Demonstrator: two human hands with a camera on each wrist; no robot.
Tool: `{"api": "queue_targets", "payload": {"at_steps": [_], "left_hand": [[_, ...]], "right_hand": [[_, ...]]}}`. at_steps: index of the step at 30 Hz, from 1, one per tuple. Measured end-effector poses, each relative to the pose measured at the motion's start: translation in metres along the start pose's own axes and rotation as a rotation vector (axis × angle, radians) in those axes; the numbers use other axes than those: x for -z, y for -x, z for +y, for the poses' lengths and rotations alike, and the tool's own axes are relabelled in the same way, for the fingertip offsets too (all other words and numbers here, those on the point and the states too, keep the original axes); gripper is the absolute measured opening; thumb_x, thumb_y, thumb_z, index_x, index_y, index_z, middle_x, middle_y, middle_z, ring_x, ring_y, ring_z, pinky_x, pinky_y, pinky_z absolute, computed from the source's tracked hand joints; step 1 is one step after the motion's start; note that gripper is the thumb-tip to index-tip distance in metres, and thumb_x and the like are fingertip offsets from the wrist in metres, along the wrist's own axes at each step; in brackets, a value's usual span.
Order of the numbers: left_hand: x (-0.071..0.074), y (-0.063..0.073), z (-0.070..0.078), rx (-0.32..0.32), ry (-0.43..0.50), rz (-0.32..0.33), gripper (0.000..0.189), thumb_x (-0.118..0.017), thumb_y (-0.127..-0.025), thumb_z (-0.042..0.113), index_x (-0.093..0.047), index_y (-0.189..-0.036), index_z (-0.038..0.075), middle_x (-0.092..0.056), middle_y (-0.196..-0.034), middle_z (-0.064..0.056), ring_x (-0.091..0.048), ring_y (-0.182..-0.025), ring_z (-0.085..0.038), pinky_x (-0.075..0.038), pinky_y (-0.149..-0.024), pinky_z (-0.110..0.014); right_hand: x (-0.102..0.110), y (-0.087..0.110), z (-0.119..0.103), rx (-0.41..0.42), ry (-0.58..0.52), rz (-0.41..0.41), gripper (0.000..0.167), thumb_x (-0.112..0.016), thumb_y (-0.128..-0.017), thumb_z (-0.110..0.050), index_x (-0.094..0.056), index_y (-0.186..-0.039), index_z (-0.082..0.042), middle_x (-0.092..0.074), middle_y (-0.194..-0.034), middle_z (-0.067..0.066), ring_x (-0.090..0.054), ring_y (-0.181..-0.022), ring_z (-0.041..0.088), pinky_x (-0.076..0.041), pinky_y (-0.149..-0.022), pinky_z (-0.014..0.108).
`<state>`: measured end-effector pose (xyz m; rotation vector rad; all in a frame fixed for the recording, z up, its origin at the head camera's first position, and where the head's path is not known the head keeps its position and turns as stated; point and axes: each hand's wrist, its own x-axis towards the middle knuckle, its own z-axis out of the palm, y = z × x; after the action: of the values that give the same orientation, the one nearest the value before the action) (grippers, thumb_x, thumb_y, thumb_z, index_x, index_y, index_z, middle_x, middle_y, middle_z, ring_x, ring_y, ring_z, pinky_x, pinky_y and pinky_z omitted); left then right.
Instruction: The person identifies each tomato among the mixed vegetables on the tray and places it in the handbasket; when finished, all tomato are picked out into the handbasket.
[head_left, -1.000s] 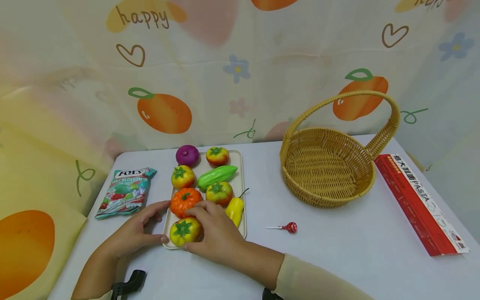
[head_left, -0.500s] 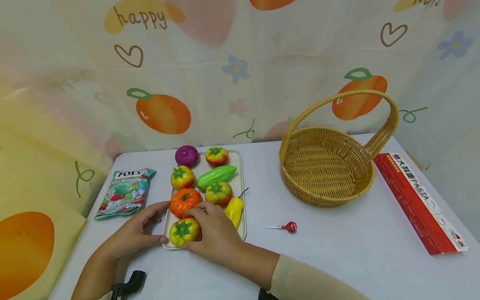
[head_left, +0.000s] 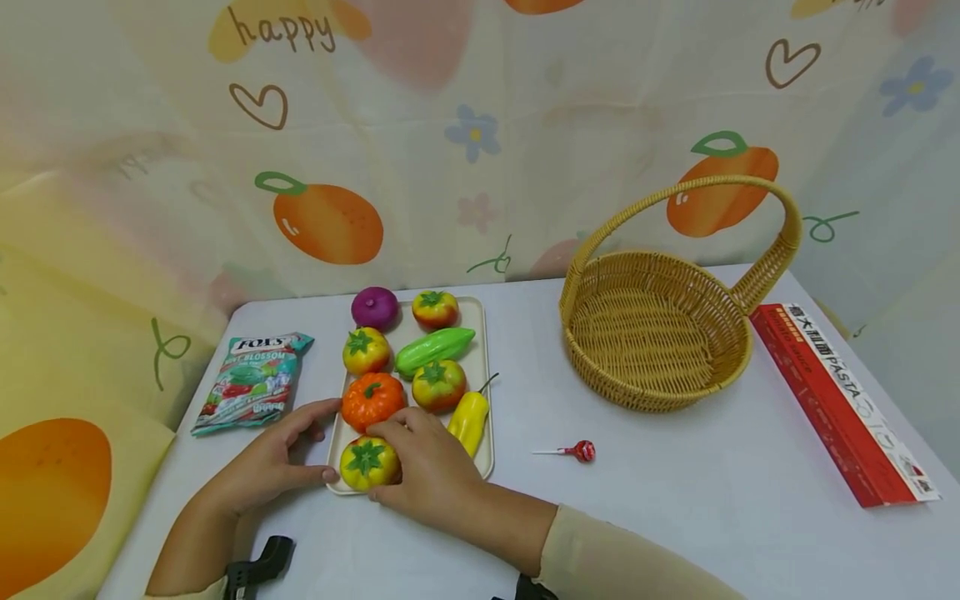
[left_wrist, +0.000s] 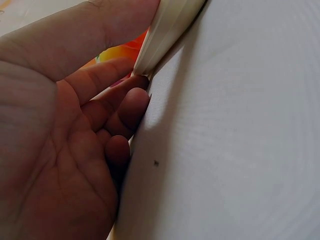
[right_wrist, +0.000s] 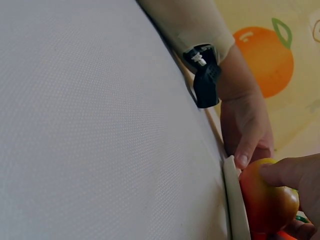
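Note:
At the near end of the cream tray [head_left: 481, 315], my right hand [head_left: 435, 462] pinches a yellow-red toy tomato [head_left: 367, 463] with a green leafy top between thumb and fingers. My left hand [head_left: 262, 467] spreads along the tray's left side, thumb at the front corner and index fingertip beside an orange toy pumpkin [head_left: 372, 400]. The left wrist view shows that thumb against the tray wall [left_wrist: 167, 30], the other fingers loosely bent. Other toys on the tray include tomatoes, one being a tomato [head_left: 438, 385], a green cucumber-like vegetable [head_left: 435, 352] and a yellow pepper [head_left: 469, 423].
A purple toy onion [head_left: 375, 308] sits at the tray's far left corner. Left of the tray lies a candy bag [head_left: 253, 383]. Rightward are a lollipop [head_left: 581, 452], a wicker basket [head_left: 652, 396] with a tall handle, and a red pasta box [head_left: 832, 417]. Patterned cloth hangs behind.

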<state>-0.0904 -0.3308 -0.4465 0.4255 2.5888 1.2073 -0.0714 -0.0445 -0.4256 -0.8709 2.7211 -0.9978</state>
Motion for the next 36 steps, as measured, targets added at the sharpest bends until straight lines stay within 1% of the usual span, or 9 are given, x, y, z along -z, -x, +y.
{"api": "queue_targets", "payload": {"at_steps": [7, 13, 19, 23, 28, 34, 36], "left_hand": [[-0.001, -0.003, -0.001, -0.017, -0.003, -0.004, 0.087, -0.094, -0.083, 0.025, -0.051, -0.158, 0.018, -0.058, -0.131, -0.004, -0.050, -0.113, -0.018, -0.039, -0.098, -0.020], [-0.001, -0.003, -0.001, -0.013, -0.005, -0.007, 0.087, -0.094, -0.083, 0.024, -0.051, -0.158, 0.017, -0.057, -0.131, -0.004, -0.050, -0.113, -0.018, -0.039, -0.099, -0.019], [0.001, -0.001, 0.000, -0.009, -0.005, -0.003, 0.087, -0.094, -0.083, 0.023, -0.050, -0.158, 0.016, -0.058, -0.128, -0.004, -0.050, -0.113, -0.017, -0.040, -0.098, -0.019], [0.001, -0.001, -0.002, -0.017, 0.005, -0.011, 0.087, -0.093, -0.084, 0.020, -0.050, -0.158, 0.016, -0.057, -0.128, -0.005, -0.050, -0.113, -0.017, -0.041, -0.098, -0.019], [0.001, 0.000, -0.003, -0.015, 0.015, -0.012, 0.086, -0.093, -0.084, 0.018, -0.049, -0.159, 0.017, -0.057, -0.130, -0.005, -0.049, -0.113, -0.017, -0.040, -0.099, -0.018], [-0.001, 0.000, -0.001, -0.020, 0.023, -0.005, 0.087, -0.094, -0.083, 0.022, -0.050, -0.158, 0.016, -0.057, -0.140, -0.006, -0.050, -0.114, -0.017, -0.039, -0.098, -0.018], [0.000, 0.000, 0.001, -0.023, 0.023, 0.001, 0.087, -0.094, -0.082, 0.022, -0.051, -0.158, 0.016, -0.057, -0.140, -0.006, -0.050, -0.114, -0.016, -0.039, -0.098, -0.017]], "right_hand": [[0.003, 0.001, -0.001, -0.002, 0.013, -0.004, 0.065, -0.090, -0.087, -0.042, -0.065, -0.144, -0.025, -0.057, -0.130, -0.007, -0.054, -0.119, 0.007, -0.048, -0.102, 0.023], [0.003, 0.002, 0.000, -0.014, -0.001, -0.004, 0.065, -0.090, -0.087, -0.044, -0.065, -0.145, -0.026, -0.057, -0.131, -0.007, -0.054, -0.118, 0.007, -0.049, -0.102, 0.025], [0.007, 0.003, 0.002, 0.031, -0.041, 0.013, 0.065, -0.089, -0.088, -0.044, -0.064, -0.146, -0.026, -0.057, -0.131, -0.007, -0.054, -0.119, 0.006, -0.048, -0.103, 0.025], [0.010, 0.004, 0.003, 0.075, -0.076, -0.001, 0.064, -0.088, -0.089, -0.043, -0.063, -0.145, -0.026, -0.056, -0.129, -0.008, -0.053, -0.116, 0.005, -0.048, -0.101, 0.022], [0.014, 0.008, 0.005, 0.109, -0.111, -0.032, 0.062, -0.088, -0.090, -0.043, -0.063, -0.144, -0.026, -0.054, -0.127, -0.009, -0.050, -0.114, 0.003, -0.047, -0.099, 0.019], [0.021, 0.015, 0.009, 0.117, -0.141, -0.028, 0.063, -0.088, -0.090, -0.042, -0.063, -0.146, -0.026, -0.055, -0.130, -0.009, -0.051, -0.118, 0.004, -0.047, -0.101, 0.022], [0.024, 0.018, 0.011, 0.121, -0.148, -0.022, 0.064, -0.088, -0.089, -0.042, -0.064, -0.146, -0.025, -0.055, -0.130, -0.009, -0.052, -0.118, 0.004, -0.048, -0.102, 0.023]]}}
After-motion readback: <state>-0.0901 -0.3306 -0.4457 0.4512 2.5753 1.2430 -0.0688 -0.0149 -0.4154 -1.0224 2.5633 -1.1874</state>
